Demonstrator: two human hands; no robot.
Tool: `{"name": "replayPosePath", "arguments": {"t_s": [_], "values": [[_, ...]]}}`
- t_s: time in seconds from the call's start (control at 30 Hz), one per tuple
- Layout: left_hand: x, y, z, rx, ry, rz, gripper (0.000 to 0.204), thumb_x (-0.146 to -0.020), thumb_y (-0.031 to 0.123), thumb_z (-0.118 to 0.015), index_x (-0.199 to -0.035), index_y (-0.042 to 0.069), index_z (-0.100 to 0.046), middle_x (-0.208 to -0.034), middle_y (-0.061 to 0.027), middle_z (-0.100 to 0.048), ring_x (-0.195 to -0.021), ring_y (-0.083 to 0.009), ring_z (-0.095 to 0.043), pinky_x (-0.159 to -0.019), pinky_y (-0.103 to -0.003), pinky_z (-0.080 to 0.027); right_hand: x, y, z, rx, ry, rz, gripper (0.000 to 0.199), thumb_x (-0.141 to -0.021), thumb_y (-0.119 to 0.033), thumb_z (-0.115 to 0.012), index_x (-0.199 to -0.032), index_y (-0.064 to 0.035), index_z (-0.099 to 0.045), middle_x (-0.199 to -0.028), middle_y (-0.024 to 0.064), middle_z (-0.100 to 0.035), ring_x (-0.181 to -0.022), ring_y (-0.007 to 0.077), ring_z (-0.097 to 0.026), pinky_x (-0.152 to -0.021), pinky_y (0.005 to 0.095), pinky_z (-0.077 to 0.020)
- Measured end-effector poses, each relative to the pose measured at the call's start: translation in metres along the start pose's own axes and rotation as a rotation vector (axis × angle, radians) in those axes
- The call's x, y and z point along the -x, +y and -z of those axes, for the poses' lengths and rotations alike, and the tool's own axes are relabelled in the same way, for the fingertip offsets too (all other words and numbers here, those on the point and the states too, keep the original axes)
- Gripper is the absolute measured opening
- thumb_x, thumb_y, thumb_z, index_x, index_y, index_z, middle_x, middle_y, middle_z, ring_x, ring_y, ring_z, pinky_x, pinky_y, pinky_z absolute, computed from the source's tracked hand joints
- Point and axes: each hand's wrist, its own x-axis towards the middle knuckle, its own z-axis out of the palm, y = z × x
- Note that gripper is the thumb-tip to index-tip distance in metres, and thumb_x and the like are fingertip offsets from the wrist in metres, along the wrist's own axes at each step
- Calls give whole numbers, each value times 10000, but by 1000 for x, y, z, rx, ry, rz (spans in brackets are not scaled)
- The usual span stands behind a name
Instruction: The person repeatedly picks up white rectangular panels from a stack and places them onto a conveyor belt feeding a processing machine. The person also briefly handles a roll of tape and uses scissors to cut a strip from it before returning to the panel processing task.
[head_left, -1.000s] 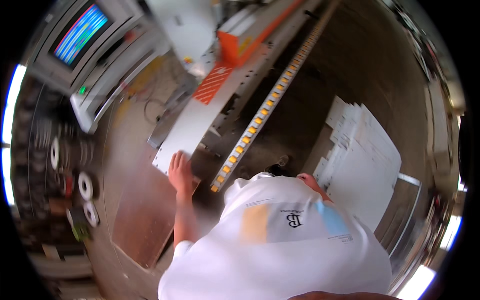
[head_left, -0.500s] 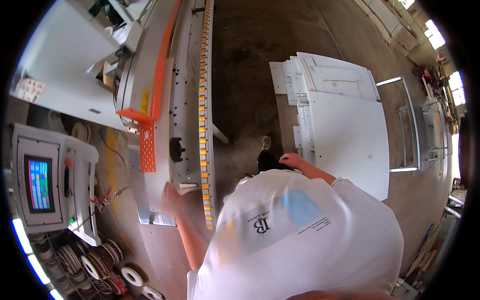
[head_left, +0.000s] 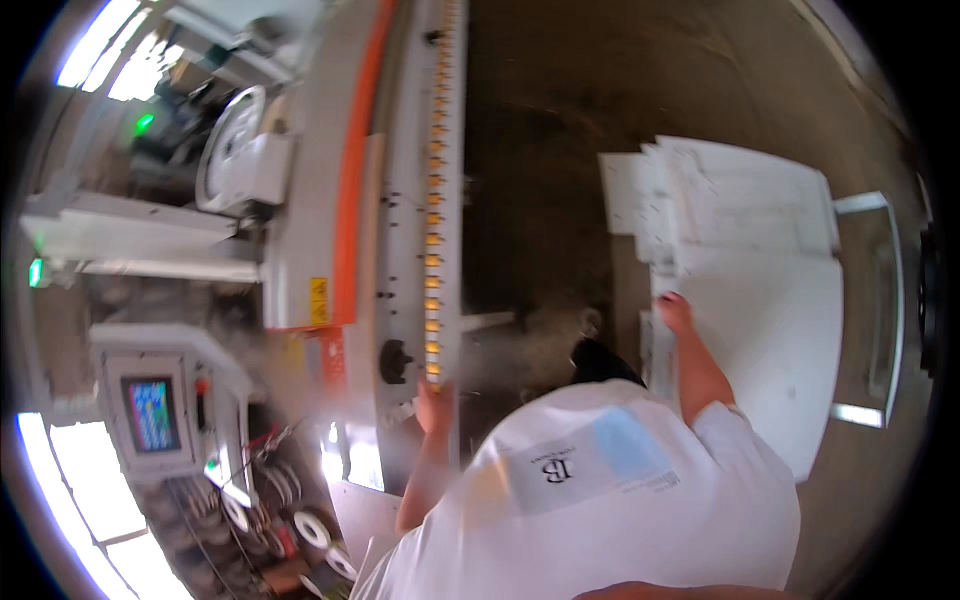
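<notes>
My left hand point(head_left: 434, 408) is at the near end of a long rail with yellow rollers point(head_left: 433, 285), seeming to touch it. Motion blur smears its fingers. Beside the rail runs the grey machine bed with a black knob point(head_left: 396, 362). My right hand point(head_left: 675, 312) is over the left edge of a stack of white panels point(head_left: 765, 345). Its fingers are curled in, with a small dark spot at their tips; what they hold, if anything, I cannot make out. Whether this hand touches the panels is unclear.
An orange-edged machine cover point(head_left: 352, 200) extends away on the left. A control panel with a lit screen point(head_left: 152, 415) stands nearer, with reels of banding point(head_left: 312, 528) beside it. Right of the panels is a metal frame point(head_left: 893, 300). Brown floor point(head_left: 535, 190) separates machine and stack.
My view has swung left. My left hand has gone from over the machine bed to the roller rail's near end. My right hand has reached out from near my body to the panel stack.
</notes>
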Motion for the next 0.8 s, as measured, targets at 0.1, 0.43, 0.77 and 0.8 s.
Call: {"name": "replayPosePath", "arguments": {"t_s": [0.1, 0.43, 0.77, 0.8], "values": [[-3, 6, 14, 2, -79, 108, 575, -869, 530, -691, -1169, 90, -472, -1032, -220, -693, -961, -460, -655, -783, -559, -508, -79, 19, 18, 100, 185, 107, 286, -854, -368, -667, -979, -123, -749, -938, 129, -747, -914, 333, -705, -793, 423, -544], [-3, 47, 19, -17, -119, 304, 649, -824, 490, -765, -1224, 78, -462, -1086, -195, -692, -1039, -408, -662, -848, -498, -520, -233, 17, 77, 346, 262, -91, 473, -831, -333, -729, -1217, -76, -636, -1187, 182, -693, -1100, 382, -660, -945, 486, -526], [0, 63, 30, 37, -100, 311, 715, -811, 415, -794, -1331, 75, -441, -1136, -204, -687, -1069, -415, -654, -885, -495, -516, -247, -6, 70, 481, 273, -60, 231, -873, -191, -562, -1050, -106, -684, -994, 176, -724, -963, 395, -682, -840, 506, -544], [-9, 63, 34, 29, -94, 289, 713, -809, 405, -796, -1334, 74, -445, -1142, -206, -685, -1073, -417, -653, -889, -496, -515, -246, -9, 72, 444, 292, -77, 244, -875, -178, -543, -1053, -115, -697, -975, 176, -726, -949, 395, -685, -828, 505, -545]]}}
